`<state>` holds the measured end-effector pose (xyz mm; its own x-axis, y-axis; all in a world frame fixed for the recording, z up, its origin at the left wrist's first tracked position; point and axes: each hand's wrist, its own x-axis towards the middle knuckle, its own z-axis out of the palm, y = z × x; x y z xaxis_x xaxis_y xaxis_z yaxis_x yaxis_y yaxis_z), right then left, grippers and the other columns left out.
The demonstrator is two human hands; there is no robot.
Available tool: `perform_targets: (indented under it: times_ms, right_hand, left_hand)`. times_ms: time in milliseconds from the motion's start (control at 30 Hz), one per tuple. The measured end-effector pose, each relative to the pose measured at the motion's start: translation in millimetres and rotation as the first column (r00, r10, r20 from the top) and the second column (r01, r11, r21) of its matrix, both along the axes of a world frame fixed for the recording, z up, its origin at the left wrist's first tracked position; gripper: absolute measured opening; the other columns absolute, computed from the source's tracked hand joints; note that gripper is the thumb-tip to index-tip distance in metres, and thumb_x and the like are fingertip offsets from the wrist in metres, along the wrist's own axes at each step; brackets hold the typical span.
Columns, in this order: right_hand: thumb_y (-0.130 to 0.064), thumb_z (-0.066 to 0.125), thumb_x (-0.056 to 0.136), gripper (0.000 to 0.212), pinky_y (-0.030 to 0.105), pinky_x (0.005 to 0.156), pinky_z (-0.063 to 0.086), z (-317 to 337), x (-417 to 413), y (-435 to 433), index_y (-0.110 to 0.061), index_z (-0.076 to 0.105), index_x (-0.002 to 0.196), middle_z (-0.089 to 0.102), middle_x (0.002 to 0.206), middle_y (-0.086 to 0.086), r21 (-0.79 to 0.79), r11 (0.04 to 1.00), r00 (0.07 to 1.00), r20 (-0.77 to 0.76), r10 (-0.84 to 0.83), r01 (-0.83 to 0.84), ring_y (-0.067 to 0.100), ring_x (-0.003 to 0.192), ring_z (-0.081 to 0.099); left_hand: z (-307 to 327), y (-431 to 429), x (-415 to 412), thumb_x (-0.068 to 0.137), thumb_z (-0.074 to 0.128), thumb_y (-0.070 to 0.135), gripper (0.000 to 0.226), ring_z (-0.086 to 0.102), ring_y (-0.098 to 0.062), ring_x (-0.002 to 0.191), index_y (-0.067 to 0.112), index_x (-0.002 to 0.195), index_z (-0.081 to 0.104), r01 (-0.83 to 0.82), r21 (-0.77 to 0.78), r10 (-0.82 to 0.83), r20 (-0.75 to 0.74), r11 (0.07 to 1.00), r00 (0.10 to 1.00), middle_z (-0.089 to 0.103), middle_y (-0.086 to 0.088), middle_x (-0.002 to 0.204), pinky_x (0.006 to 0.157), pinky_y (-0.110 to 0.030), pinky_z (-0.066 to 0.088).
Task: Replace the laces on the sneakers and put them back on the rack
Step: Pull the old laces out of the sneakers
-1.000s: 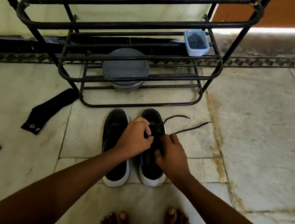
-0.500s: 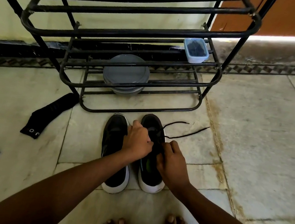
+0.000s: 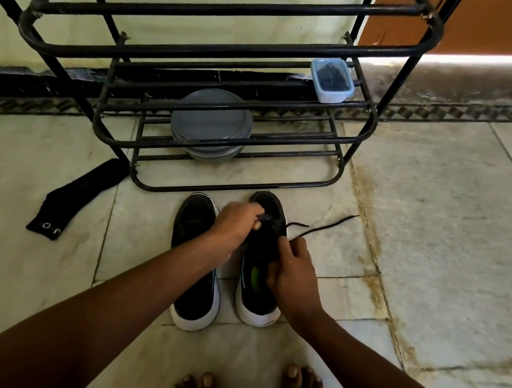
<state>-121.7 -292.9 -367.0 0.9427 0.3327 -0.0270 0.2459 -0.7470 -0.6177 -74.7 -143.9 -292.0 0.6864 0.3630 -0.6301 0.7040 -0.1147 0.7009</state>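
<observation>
Both hands curl over one sneaker (image 3: pixel 257 305): the right hand (image 3: pixel 294 275) pinches the lace (image 3: pixel 329 225) at the eyelets, and the left hand (image 3: pixel 236 227) — a little blurred — seems to nip it just ahead, nearer the toe than a second ago. Beyond the fingers one loose tail lies shorter on the floor, so threading looks underway. Beside the left wrist waits the other sneaker (image 3: pixel 190 303) — beyond both, the rack (image 3: pixel 216 188).
</observation>
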Motion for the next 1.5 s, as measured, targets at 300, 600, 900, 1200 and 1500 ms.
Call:
perform_targets:
  times_ms: [300, 600, 900, 1200, 1500]
  right_hand:
    - [-0.015, 0.052, 0.095, 0.035, 0.023, 0.067, 0.04, 1.7, 0.1, 2.6, -0.021, 0.048, 0.128, 0.034, 0.105, -0.004, 0.007, 1.0, 1.0, -0.007, -0.008, 0.008, 0.018, 0.087, 0.045]
    - [-0.058, 0.06, 0.084, 0.043, 0.028, 0.065, 0.045, 0.9, 9.0, -11.4, -0.016, 0.06, 0.095, 0.05, 0.093, 0.001, 0.099, 0.986, 0.986, 0.082, -0.142, 0.134, 0.017, 0.087, 0.05]
    - [-0.004, 0.054, 0.093, 0.014, 0.039, 0.069, 0.059, 15.4, 54.3, -8.3, -0.01, 0.065, 0.097, 0.07, 0.087, 0.007, 0.225, 0.964, 0.969, -0.23, -0.092, 0.145, 0.023, 0.07, 0.069]
    - [-0.029, 0.082, 0.085, 0.02, 0.02, 0.05, 0.048, 20.8, 68.6, -1.9, -0.015, 0.069, 0.084, 0.068, 0.065, 0.002, 0.238, 0.954, 0.879, -0.474, -0.049, 0.181, 0.006, 0.049, 0.061]
    - [-0.02, 0.076, 0.088, 0.011, 0.028, 0.082, 0.056, 16.9, 78.5, 26.7, -0.012, 0.069, 0.084, 0.073, 0.09, 0.007, -0.024, 1.0, 0.939, -0.343, -0.024, 0.017, 0.023, 0.086, 0.07]
  left_hand:
    - [72.6, 44.8, 3.8, 0.082, 0.069, 0.027, 0.041, 0.039, -0.016, 0.052, 0.023, 0.057, 0.037, 0.522, 0.638, -0.634, -0.068, 0.566, 0.77, 0.038, 0.003, 0.055, 0.054, -0.028, 0.029]
    - [70.3, 38.5, -22.2, 0.095, 0.047, 0.071, 0.068, 0.07, -0.007, 0.07, 0.014, 0.075, 0.078, 0.98, 0.091, -0.864, -0.463, 0.178, 0.2, 0.075, 0.008, 0.07, 0.075, -0.024, 0.048]
    - [14.3, 42.2, -21.0, 0.087, 0.07, 0.06, 0.072, 0.046, -0.024, 0.137, 0.025, 0.146, 0.047, 0.818, 0.532, -0.821, -0.353, 0.218, 0.449, 0.047, 0.0, 0.148, 0.105, -0.046, 0.046]
    - [-4.6, 41.7, -29.0, 0.074, 0.073, 0.072, 0.122, 0.032, -0.026, 0.151, 0.033, 0.163, -0.001, 0.821, 0.547, -0.817, -0.39, 0.166, 0.425, 0.009, 0.009, 0.171, 0.11, -0.053, 0.04]
    - [-12.8, 32.2, -19.5, 0.075, 0.074, 0.07, 0.106, 0.046, -0.029, 0.141, 0.026, 0.158, 0.025, 0.805, 0.581, -0.821, -0.4, 0.116, 0.407, 0.024, -0.001, 0.168, 0.102, -0.048, 0.047]
